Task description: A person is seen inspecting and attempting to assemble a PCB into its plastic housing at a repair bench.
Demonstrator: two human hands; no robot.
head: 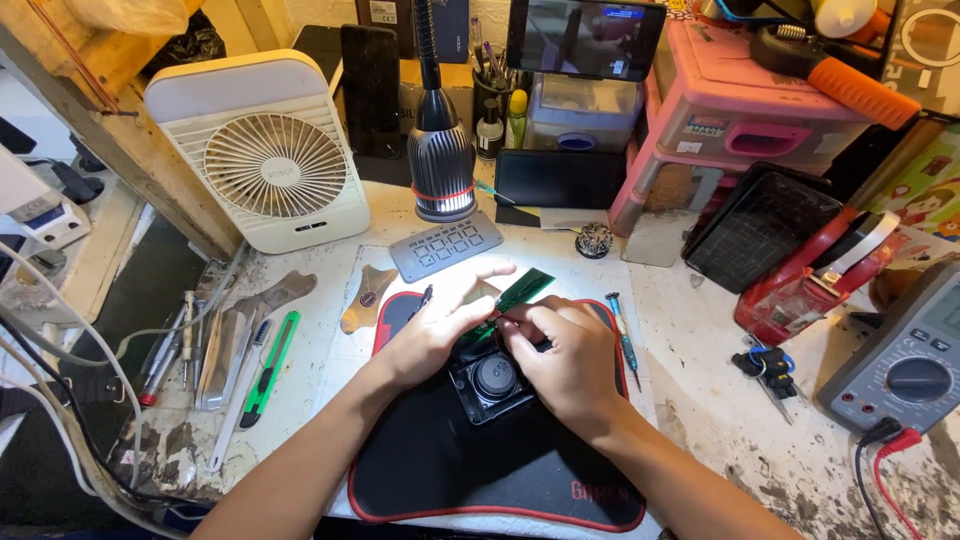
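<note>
Both hands meet over a small black square device [492,383] with a round part in its middle, which sits on a black mat [440,470] edged in red. The right hand [568,358] is curled with thumb and fingertips pinched at the near end of a narrow green circuit board [522,292]; the exact contact is washed out by the lamp glare, so it appears to be a pinch on the board's lower end rather than on the device. The left hand [432,328] lies flat-fingered at the device's ten o'clock, fingers stretched toward the board and touching it from the left, not closed around anything. The board slants up toward one o'clock from the device, its far end free above the mat.

At three o'clock from the hands a small screwdriver [624,340] lies on the white bench. At twelve o'clock stands a black lamp head [440,170] with a grey stencil plate [446,246] in front of it. A white desk fan [262,150] stands at ten o'clock. At nine o'clock lie tweezers and picks [205,345] and a green utility knife [270,366]. A grey multimeter [905,365] rests at the far right, at three o'clock, with a red tool [810,290] just beyond it.
</note>
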